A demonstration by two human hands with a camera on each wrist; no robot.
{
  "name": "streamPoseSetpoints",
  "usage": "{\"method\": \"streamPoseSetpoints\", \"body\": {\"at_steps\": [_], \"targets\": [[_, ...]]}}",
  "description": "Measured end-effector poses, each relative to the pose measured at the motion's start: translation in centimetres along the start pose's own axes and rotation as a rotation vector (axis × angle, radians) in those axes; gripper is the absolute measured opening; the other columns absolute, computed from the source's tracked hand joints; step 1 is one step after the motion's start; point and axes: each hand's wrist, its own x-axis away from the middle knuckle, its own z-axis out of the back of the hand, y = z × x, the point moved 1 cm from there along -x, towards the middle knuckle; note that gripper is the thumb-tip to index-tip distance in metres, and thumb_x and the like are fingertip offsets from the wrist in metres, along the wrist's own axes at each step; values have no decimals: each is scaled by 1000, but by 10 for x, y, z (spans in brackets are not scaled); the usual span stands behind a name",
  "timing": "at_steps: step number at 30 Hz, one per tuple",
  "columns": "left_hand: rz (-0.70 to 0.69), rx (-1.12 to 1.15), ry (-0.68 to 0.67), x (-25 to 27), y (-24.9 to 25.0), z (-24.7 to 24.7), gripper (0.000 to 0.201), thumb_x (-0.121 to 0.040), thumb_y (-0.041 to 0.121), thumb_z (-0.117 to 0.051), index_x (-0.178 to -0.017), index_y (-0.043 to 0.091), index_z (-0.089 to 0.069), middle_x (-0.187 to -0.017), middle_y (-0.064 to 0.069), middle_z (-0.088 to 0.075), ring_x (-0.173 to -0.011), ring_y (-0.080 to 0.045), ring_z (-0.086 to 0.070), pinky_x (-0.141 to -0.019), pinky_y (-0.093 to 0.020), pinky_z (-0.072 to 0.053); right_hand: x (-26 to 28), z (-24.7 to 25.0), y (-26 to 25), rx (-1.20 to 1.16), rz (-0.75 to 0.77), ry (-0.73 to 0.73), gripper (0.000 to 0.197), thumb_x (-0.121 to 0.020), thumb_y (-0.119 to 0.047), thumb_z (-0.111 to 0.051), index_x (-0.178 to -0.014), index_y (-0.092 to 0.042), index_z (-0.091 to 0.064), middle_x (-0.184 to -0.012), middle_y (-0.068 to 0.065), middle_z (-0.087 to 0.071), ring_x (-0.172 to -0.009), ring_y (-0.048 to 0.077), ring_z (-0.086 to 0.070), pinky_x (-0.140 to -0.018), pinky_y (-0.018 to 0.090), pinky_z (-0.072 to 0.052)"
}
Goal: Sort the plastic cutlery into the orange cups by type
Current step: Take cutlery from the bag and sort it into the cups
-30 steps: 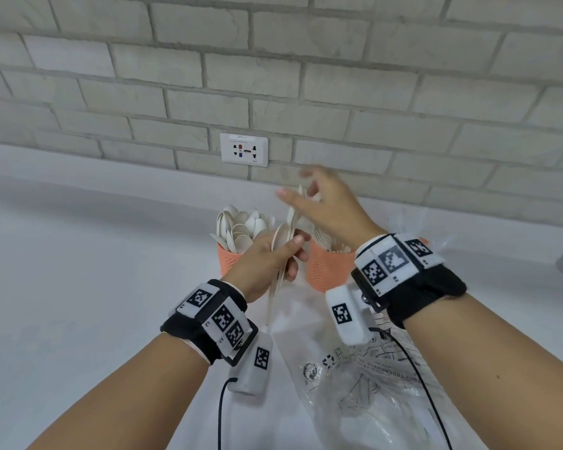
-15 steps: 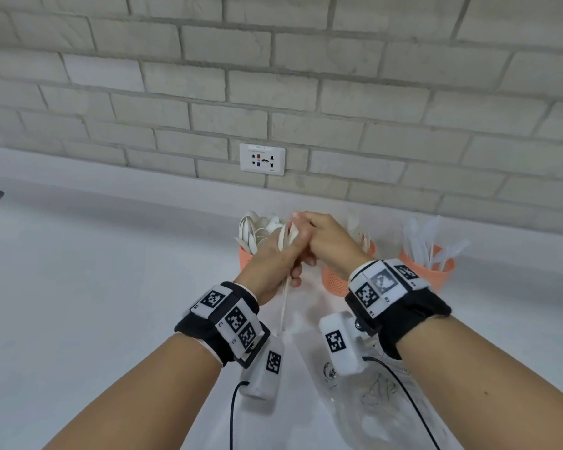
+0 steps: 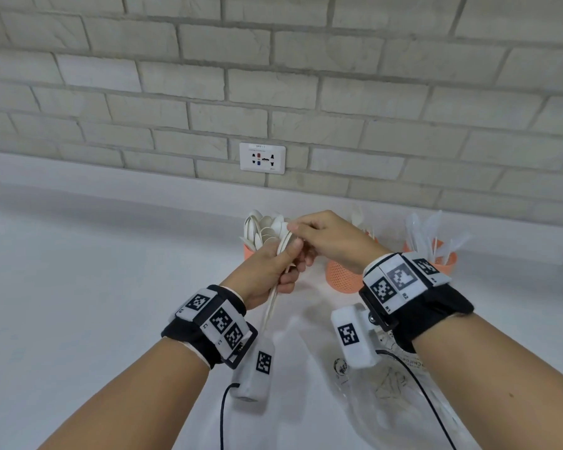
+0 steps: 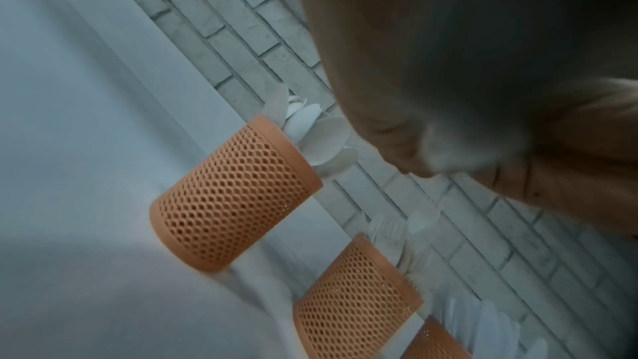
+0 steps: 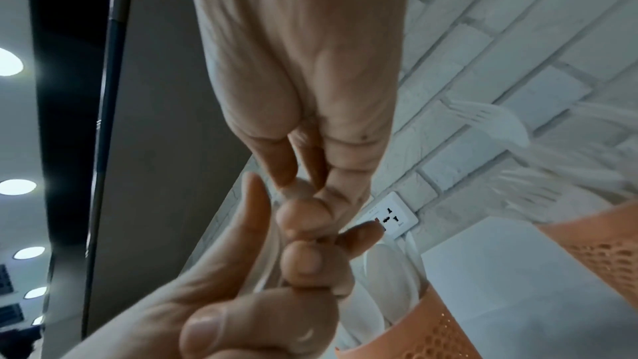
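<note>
The white table [image 3: 78, 287] lies bare across the left of the frame. Three orange cups in a row under the brick wall [image 3: 273, 76] crowd the centre right: spoon cup [image 3: 249, 251], middle cup [image 3: 342, 276], knife cup [image 3: 446, 263]. A clear plastic bag [image 3: 387, 401] covers the lower right.

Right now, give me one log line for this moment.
left hand: grips spoons | right hand: pinches top of one | cups: three, part filled | bag: on counter
</note>
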Motion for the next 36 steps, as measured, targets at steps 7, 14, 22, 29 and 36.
{"method": "streamPoseSetpoints", "body": {"at_steps": [7,14,22,29,36], "targets": [[77,173,124,-3,-14,15,57,-92,57,-34,-96,4,-54,-63,-5,-55,-48,-13,-47,-48,-22,-43,4,5,3,285,48,166,20,-88,2,-50,-93,-1,-69,-67,7,-62,-62,16,-56,-59,22,-45],[72,154,173,-5,-14,15,65,-95,56,-25,-94,-1,-56,-58,-5,-60,-47,-13,-58,-48,-24,-48,7,6,-1,471,161,151,12,-90,-6,-54,-89,-6,-65,-65,-12,-49,-62,4,-45,-56,9,-34],[76,99,42,-11,-6,3,61,-79,63,-53,-95,4,-48,-45,3,-39,-33,-7,-30,-37,-16,-31,2,-9,17,142,172,-13,40,-83,9,-54,-108,-21,-56,-96,3,-56,-74,11,-59,-74,20,-49],[-122,-254,407,-10,20,42,39,-90,49,-48,-103,15,-61,-93,-1,-65,-81,-10,-62,-74,-23,-49,-6,22,-5,278,344,371,11,-89,-3,-55,-94,-10,-61,-66,-16,-49,-55,-5,-49,-60,14,-36],[-47,-471,563,-22,-1,83,101,-63,40,-83,-142,24,-23,-127,1,-41,-111,-12,-44,-88,-24,-43,-35,30,-31,477,646,683,23,-83,7,-43,-96,2,-61,-92,1,-56,-82,2,-48,-71,8,-36]]}}
